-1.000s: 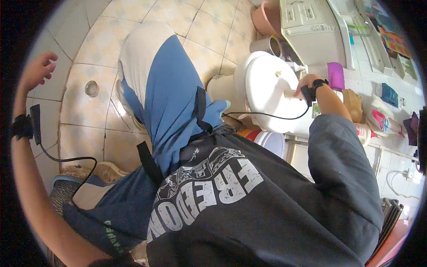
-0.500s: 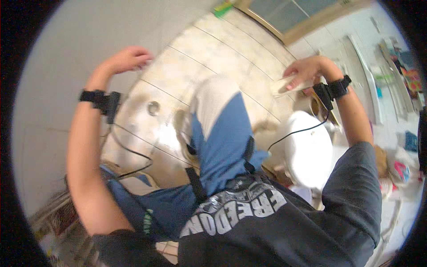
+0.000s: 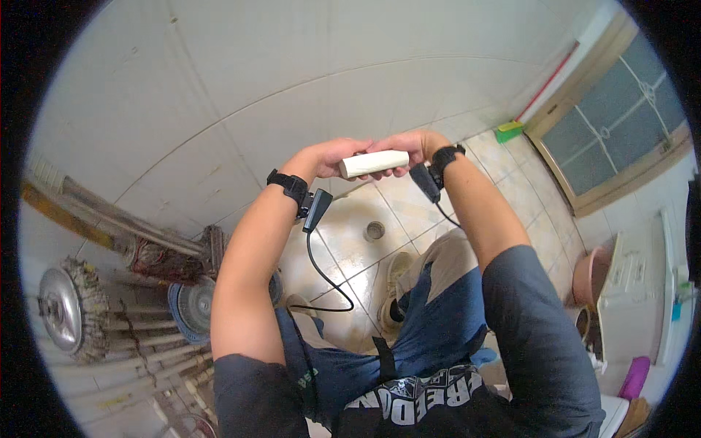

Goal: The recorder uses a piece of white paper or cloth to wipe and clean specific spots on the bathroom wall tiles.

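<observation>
A cream-white, bar-shaped block [image 3: 374,164] with flat sides is held level in front of me, over the tiled floor and close to the wall. My left hand [image 3: 336,156] grips its left end from behind and below. At the other end, my right hand [image 3: 410,146] has its fingers curled underneath. The two hands nearly meet behind the block, so some fingers are hidden. Both wrists wear black straps with small black devices and cables.
A white tiled wall [image 3: 292,66] rises ahead. Below my hands lies a round floor drain [image 3: 374,231]. To the right are a green broom head [image 3: 509,131], a framed door [image 3: 606,124] and a pink bucket [image 3: 590,277]. Pipes [image 3: 146,343] and a basin [image 3: 191,310] stand at left.
My view has turned left toward the wall. The hands were wide apart, the right with the pale block and the left empty; now they are together and both hold it.
</observation>
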Tool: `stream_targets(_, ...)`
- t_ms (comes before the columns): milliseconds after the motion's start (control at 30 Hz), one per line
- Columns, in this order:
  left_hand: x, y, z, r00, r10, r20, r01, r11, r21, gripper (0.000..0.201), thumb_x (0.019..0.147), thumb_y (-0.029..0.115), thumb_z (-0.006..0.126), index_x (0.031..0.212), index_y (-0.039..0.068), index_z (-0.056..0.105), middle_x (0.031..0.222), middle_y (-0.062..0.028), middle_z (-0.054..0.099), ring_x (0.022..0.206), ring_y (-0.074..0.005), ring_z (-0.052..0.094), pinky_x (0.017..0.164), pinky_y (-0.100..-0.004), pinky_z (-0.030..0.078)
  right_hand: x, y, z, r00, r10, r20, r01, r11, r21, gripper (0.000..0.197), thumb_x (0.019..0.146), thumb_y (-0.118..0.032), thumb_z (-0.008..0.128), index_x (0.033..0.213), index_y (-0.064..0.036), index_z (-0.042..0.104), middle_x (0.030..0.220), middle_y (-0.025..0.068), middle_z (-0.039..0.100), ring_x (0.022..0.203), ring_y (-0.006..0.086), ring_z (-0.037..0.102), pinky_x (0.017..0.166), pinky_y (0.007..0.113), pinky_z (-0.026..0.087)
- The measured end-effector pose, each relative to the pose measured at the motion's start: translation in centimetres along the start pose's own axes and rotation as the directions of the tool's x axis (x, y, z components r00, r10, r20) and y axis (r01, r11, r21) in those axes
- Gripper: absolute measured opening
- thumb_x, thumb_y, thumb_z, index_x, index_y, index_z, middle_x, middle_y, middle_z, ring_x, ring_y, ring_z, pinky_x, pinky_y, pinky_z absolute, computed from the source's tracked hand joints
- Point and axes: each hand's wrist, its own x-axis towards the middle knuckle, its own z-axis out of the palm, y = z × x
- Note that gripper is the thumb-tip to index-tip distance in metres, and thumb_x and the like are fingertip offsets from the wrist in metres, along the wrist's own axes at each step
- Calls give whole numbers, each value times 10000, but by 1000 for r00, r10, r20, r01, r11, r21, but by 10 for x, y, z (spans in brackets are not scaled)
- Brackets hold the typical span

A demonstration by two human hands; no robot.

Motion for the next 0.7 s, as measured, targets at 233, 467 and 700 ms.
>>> stream_targets(233,10,-33,-39,934,-41,-356,138,958,253,348,805,360,461,912,47,570,793,-67,580,638,-164,545,516,-279,429,63,49,8,867,-100,-487,396,732,554,460,803,-370,492,1075,-11,402,957,126,499,815,198,555,706,279,501)
stream_targets(467,37,-44,-30,866,163,-473,22,932,362,351,760,308,512,902,-9,559,757,-127,574,637,-196,561,491,-326,441,81,60,13,792,-228,-566,585,547,598,423,839,-355,423,1127,-50,367,1087,122,444,980,257,493,801,377,453)
stream_targets(700,53,-43,-48,728,416,-545,-222,895,387,272,799,244,449,909,10,533,799,-88,568,715,-166,548,621,-298,444,69,44,23,714,-321,-622,700,344,625,481,840,-396,391,1164,-41,364,1139,127,454,1007,264,481,874,390,378)
